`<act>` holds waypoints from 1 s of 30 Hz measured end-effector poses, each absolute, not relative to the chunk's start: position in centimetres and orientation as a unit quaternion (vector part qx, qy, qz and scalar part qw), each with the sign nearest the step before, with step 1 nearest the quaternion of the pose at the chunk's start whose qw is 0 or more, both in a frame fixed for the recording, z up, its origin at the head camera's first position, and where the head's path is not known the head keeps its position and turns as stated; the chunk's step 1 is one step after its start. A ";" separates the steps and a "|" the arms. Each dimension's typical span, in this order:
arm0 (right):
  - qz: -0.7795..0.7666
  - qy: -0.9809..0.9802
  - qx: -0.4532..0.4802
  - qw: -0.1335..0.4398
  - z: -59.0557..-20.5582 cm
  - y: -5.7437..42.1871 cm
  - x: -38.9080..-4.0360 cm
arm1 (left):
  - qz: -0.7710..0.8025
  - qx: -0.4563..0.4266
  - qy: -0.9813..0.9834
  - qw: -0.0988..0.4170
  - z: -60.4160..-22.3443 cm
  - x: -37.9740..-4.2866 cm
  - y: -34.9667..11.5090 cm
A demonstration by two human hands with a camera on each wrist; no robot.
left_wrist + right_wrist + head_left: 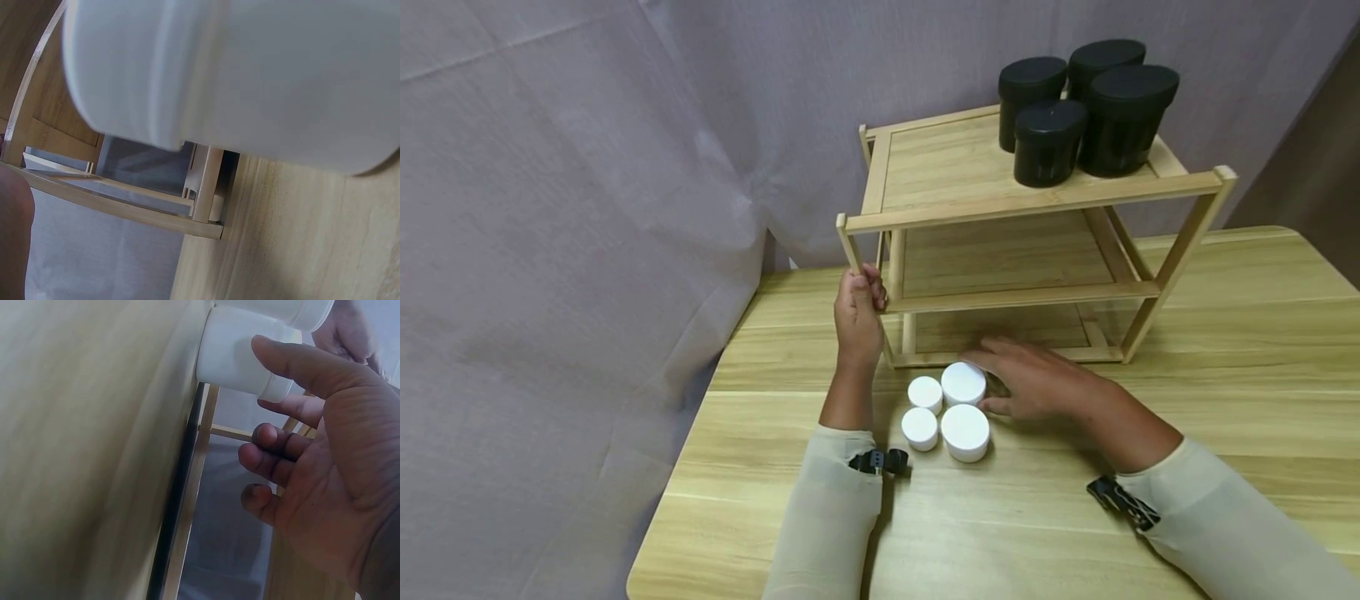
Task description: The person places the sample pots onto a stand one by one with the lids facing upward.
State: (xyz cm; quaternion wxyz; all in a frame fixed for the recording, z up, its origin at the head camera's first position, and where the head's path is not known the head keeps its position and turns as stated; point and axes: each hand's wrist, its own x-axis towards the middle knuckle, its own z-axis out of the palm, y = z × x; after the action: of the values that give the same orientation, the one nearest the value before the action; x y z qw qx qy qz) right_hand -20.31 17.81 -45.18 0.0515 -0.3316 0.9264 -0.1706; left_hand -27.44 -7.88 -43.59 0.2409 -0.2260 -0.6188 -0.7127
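1. Nearest, at the lower edge of the head view: left sleeve [835,517] and right sleeve [1232,517], both pale; at the cuffs, left black strap [877,461] and right black strap [1123,503]; underneath, a wood-grained table [1037,525].
2. Slightly farther, on the table: front-left jar [920,428], white and small, close beside front-right jar [966,432], white and larger; in the left wrist view, white jar surface right across the top, too close to tell which.
3. Just behind: back-left jar [925,394], small, and back-right jar [963,382], larger, both white; with the front pair, a tight two-by-two cluster, all upright.
4. At the right side of back-right jar: right hand [1030,379], thumb and forefinger well apart, astride the edge; in the right wrist view, thumb tip over a white jar's side, forefinger near the lid, other fingers loosely bent; actual contact impossible to tell.
5. Farther, to the left: left hand [859,321], fingers and thumb clamped round the front-left post [850,243] of a three-tier wooden rack [947,162]; rack upright on the table, just behind the jars.
6. On the top tier, toward the right: four black containers [1048,146], lidded, grouped closely.
7. Farthest: grey cloth [587,208], hanging in folds.
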 end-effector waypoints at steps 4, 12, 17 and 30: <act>-0.174 0.925 -0.335 0.051 -45.2 17.8 -20.3 | -0.714 -0.225 -0.618 0.241 -43.7 -27.3 -8.0; -0.180 0.927 -0.326 0.053 -45.3 17.7 -20.4 | -0.722 -0.221 -0.612 0.235 -43.5 -27.4 -7.9; -0.183 0.925 -0.330 0.052 -45.2 17.8 -20.5 | -0.718 -0.218 -0.618 0.234 -43.4 -27.5 -7.8; -0.177 0.916 -0.359 0.021 -45.6 17.8 -20.6 | -0.719 -0.220 -0.616 0.236 -43.5 -27.4 -7.9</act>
State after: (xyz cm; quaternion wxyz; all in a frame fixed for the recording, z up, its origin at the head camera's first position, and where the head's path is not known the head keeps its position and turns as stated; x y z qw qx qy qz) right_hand -20.62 17.82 -45.57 0.0214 -0.3595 0.9159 -0.1772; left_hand -27.42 -7.85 -43.53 0.2363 -0.2196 -0.6161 -0.7186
